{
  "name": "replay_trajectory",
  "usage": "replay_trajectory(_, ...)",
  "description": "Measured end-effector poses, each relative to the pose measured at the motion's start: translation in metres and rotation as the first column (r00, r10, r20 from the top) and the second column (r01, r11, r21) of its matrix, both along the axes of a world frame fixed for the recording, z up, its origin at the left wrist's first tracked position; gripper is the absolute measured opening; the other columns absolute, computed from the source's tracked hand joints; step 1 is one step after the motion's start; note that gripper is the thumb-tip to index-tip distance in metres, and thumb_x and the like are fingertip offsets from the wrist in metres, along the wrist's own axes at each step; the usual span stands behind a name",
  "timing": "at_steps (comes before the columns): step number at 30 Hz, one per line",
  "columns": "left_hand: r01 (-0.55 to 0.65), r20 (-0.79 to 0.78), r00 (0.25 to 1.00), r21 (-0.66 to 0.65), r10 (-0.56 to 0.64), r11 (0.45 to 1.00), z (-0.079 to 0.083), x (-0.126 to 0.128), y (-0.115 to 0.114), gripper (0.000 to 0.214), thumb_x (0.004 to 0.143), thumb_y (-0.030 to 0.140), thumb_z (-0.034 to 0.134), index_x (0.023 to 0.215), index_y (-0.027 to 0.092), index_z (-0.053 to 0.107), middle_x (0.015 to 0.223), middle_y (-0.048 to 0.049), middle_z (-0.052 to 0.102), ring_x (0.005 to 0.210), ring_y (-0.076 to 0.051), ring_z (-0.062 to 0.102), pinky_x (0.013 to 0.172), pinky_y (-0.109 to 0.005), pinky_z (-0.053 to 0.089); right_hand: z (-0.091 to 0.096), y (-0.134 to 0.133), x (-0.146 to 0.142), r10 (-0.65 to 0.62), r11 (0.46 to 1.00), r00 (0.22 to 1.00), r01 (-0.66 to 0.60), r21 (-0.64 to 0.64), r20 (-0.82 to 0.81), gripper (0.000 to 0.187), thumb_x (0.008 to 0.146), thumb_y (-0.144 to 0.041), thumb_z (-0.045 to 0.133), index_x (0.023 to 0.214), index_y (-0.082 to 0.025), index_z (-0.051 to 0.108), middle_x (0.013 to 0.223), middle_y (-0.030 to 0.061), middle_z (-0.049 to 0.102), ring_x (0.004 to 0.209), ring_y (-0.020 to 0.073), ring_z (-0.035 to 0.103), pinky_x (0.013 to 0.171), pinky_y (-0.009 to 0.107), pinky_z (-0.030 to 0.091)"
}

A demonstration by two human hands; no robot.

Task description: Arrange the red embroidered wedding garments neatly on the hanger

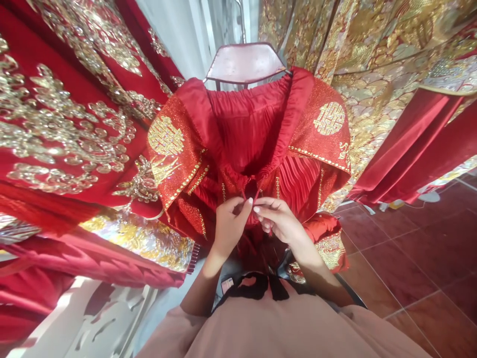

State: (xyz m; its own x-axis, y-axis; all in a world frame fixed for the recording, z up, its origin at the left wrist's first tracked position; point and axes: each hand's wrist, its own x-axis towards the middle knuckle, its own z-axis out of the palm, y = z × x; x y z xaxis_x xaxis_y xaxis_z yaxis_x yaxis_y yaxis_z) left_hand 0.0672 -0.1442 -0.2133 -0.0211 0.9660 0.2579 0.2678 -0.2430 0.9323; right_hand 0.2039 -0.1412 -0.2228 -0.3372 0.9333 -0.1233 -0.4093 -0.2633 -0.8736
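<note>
Cord (245,195) is pinched in the fingertips of my left hand (231,226) and my right hand (279,220), up at the front of the red robe (249,139) on its hanger (244,63), and a hard tug could snap it or rip the cloth.

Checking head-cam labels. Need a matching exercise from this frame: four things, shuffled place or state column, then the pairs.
Things:
1. Left hand and right hand
2. Round gold emblem
3. Hanger
4. Floor tiles

Places or states:
A. Reddish brown, right of the garment
B. Above the collar, garment hanging from it
C. Pinching thin red cords at the neck of the red garment
D. On a collar flap

Pairs: 1-C, 2-D, 3-B, 4-A
</note>
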Motion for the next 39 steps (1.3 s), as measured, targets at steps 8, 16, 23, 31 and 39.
replay_trajectory(8,-0.050,-0.003,0.999,0.008,0.050,0.999,0.002,-0.004,-0.004,0.036,0.080,0.033,0.057,0.053,0.017,0.040,0.053,0.0053,0.028,0.050,-0.007,0.027,0.047,-0.021,0.023,-0.006,0.027,0.017,-0.025,0.957,0.952,-0.065,0.284,0.304,0.019,0.066,-0.032,0.075,0.077,-0.017,0.073,0.064,-0.0001,0.063,0.056,0.0095,0.056,0.056,0.024,0.047)
replay_trajectory(16,0.023,0.102,0.995,-0.013,-0.021,1.000,0.001,0.000,0.000,0.038,0.078,0.037,0.057,0.052,0.017,0.038,0.052,0.0056,0.026,0.049,-0.007,0.024,0.046,-0.020,0.021,0.009,0.020,-0.009,-0.606,0.699,0.709,0.259,0.667,0.360,0.013,0.077,-0.030,0.064,0.074,-0.022,0.074,0.071,0.0029,0.066,0.067,0.0151,0.057,0.074,0.032,0.046)
replay_trajectory(23,0.032,0.086,0.996,-0.046,-0.028,0.998,-0.003,0.001,0.003,0.036,0.078,0.041,0.056,0.055,0.016,0.046,0.053,0.0045,0.035,0.052,-0.008,0.031,0.048,-0.020,0.026,0.005,0.014,-0.015,-0.178,0.960,0.977,0.199,0.195,-0.119,0.026,0.058,-0.034,0.076,0.074,-0.020,0.061,0.068,-0.0011,0.062,0.058,0.0093,0.051,0.053,0.021,0.040)
replay_trajectory(31,0.063,0.092,0.994,-0.041,-0.059,0.997,-0.006,0.004,0.006,0.034,0.079,0.040,0.057,0.057,0.016,0.047,0.054,0.0044,0.038,0.054,-0.008,0.034,0.051,-0.021,0.027,0.003,0.012,-0.019,-0.264,0.945,0.961,0.275,0.177,-0.084,0.034,0.063,-0.035,0.075,0.091,-0.020,0.064,0.056,-0.0072,0.049,0.046,0.0049,0.039,0.046,0.019,0.033)
replay_trajectory(39,0.041,0.082,0.996,0.007,-0.042,0.999,-0.006,0.003,0.005,0.032,0.082,0.035,0.056,0.058,0.015,0.050,0.052,0.0046,0.040,0.051,-0.008,0.033,0.048,-0.020,0.027,-0.009,0.010,-0.012,-0.469,0.856,0.866,0.397,0.332,0.172,0.029,0.076,-0.042,0.063,0.094,-0.020,0.066,0.069,0.0015,0.066,0.047,0.0118,0.054,0.057,0.031,0.053)
